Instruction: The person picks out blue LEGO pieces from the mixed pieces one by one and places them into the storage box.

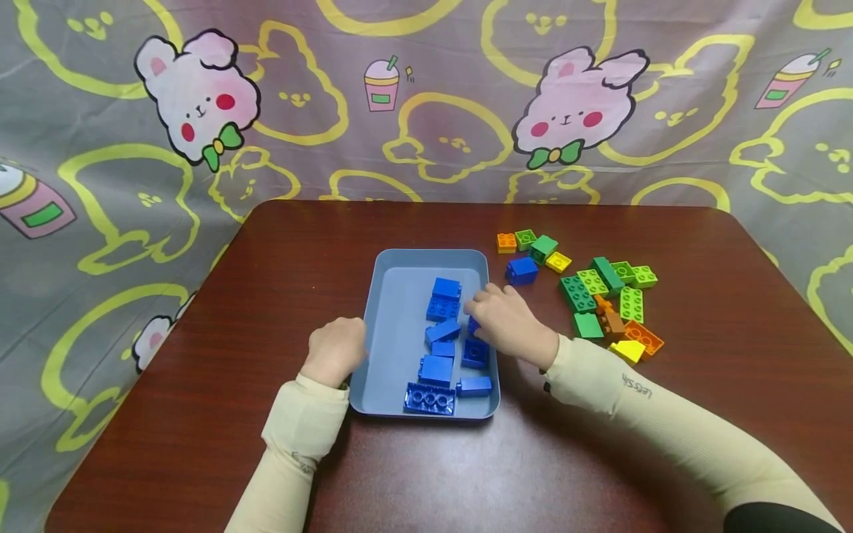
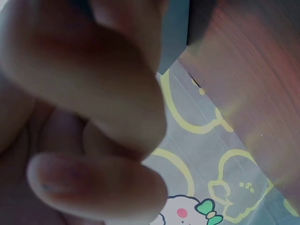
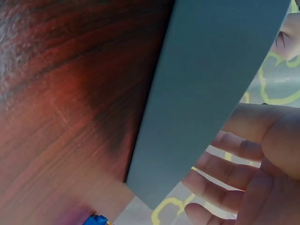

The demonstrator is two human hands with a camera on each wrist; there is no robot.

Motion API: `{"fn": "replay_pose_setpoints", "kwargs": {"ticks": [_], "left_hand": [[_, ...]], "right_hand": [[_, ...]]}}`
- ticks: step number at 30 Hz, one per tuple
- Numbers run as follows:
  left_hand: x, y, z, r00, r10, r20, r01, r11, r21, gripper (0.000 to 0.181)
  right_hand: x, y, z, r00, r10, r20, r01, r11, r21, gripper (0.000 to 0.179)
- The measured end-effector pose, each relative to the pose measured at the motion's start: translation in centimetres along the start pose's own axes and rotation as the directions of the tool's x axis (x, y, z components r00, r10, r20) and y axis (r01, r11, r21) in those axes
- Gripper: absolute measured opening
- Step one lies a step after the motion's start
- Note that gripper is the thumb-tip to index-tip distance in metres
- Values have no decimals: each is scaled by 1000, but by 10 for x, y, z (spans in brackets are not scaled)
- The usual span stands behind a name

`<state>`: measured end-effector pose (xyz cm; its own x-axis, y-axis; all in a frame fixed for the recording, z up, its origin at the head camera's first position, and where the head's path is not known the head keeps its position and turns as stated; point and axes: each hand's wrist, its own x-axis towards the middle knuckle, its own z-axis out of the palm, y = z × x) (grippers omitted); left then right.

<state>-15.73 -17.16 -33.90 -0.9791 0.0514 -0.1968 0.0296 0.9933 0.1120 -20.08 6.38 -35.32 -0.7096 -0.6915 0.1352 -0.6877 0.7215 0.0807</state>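
Note:
My left hand (image 1: 336, 349) grips the left rim of a blue-grey tray (image 1: 395, 311), its fingers curled. In the left wrist view the curled fingers (image 2: 93, 84) hide much of the tray's edge. My right hand (image 1: 509, 322) reaches over the right rim and holds a blue building brick (image 1: 473, 326), mostly covered by the hand. The tray wall (image 3: 201, 84) hides the right fingertips in the right wrist view. Several other blue bricks (image 1: 436, 369) lie in the tray in two rough columns.
Right of the tray lies a loose group of green, orange and yellow bricks (image 1: 591, 281). One blue brick (image 1: 522, 271) sits on the brown table (image 1: 293, 259) behind my right hand. A patterned cloth (image 1: 426, 111) hangs beyond the table's far edge.

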Motion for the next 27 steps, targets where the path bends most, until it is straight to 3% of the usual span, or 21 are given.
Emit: {"fn": "replay_pose_setpoints", "kwargs": {"ticks": [7,16,22,27], "left_hand": [[1,-1,2,1000,4,1,-4,1000,2,14],[0,-1,2,1000,3,5,-3,1000,-10,18],[0,-1,2,1000,5,-3,-5,1000,-10,16],[0,-1,3,1000,9,-4,-9,1000,-11,18]], "right_hand": [[-1,0,5,999,-21,-33,20,999,-31,29],[-2,-1,8,999,-34,-21,34,999,-12,27],[-3,0,5,999,-33,-6,33,999,0,33],[-5,2,-2,999,-21,-43,22,999,36,32]]}}
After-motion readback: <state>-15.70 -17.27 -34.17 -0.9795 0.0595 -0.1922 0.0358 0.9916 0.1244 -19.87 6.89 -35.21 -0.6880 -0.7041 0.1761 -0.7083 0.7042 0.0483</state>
